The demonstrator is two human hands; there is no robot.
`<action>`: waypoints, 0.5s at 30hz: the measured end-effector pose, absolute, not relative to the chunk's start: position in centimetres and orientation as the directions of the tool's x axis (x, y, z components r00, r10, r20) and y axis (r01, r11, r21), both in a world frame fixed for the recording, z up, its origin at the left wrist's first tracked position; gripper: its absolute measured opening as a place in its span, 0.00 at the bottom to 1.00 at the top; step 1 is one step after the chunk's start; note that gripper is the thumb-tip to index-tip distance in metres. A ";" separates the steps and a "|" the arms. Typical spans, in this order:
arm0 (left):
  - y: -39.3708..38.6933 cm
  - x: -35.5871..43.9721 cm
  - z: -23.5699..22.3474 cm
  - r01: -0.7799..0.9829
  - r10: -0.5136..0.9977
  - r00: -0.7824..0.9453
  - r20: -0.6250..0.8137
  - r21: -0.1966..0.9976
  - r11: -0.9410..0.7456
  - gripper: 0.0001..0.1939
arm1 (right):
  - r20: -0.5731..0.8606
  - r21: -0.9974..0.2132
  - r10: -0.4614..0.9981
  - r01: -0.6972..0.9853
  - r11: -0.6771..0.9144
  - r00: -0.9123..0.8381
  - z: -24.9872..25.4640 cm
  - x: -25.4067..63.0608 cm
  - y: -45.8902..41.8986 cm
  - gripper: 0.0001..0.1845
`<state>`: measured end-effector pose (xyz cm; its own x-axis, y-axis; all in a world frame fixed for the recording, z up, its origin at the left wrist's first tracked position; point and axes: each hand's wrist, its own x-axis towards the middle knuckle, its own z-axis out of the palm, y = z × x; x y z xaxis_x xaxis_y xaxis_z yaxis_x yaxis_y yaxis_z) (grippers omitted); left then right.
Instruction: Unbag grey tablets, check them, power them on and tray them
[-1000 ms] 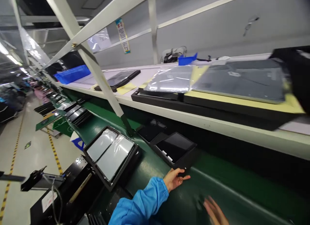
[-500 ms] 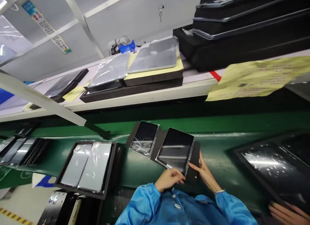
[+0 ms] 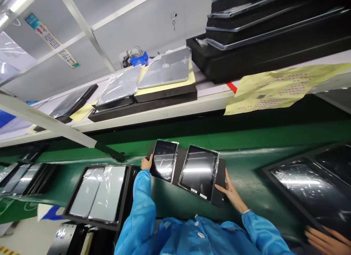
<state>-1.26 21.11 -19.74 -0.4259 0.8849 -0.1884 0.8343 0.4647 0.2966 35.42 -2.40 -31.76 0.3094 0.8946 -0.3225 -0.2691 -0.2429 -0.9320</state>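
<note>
A black tray (image 3: 221, 174) lies on the green conveyor belt (image 3: 246, 163) and carries two dark glossy screens in clear film, one on the left (image 3: 163, 160) and one on the right (image 3: 199, 171). My left hand (image 3: 146, 162) grips the tray's left edge, fingers curled round it. My right hand (image 3: 229, 189) presses against the tray's right edge with fingers stretched along it. Both arms wear blue sleeves.
A tray with two silver panels (image 3: 98, 191) sits left on the belt, a large black tray (image 3: 309, 185) right. Another person's hand (image 3: 325, 238) touches that tray at the bottom right. The shelf above holds laptops (image 3: 164, 68), stacked black trays (image 3: 268, 32) and yellow paper (image 3: 279, 88).
My left hand has moved from the tray's near edge to its far left edge. The right hand stays on the right edge. The view shifted slightly.
</note>
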 end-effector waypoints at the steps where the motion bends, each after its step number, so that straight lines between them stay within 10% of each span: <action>1: 21.8 -2.4 -19.8 0.835 0.883 -0.420 -0.210 0.292 0.466 0.25 | -0.307 -0.940 0.897 -0.251 -0.233 0.317 -32.0 35.3 -2.4 0.69; 15: 9.8 -6.2 -21.4 0.793 0.887 -0.434 -0.156 0.401 0.458 0.28 | -0.253 -0.964 0.897 -0.013 -0.266 0.363 -32.2 40.6 -6.6 0.58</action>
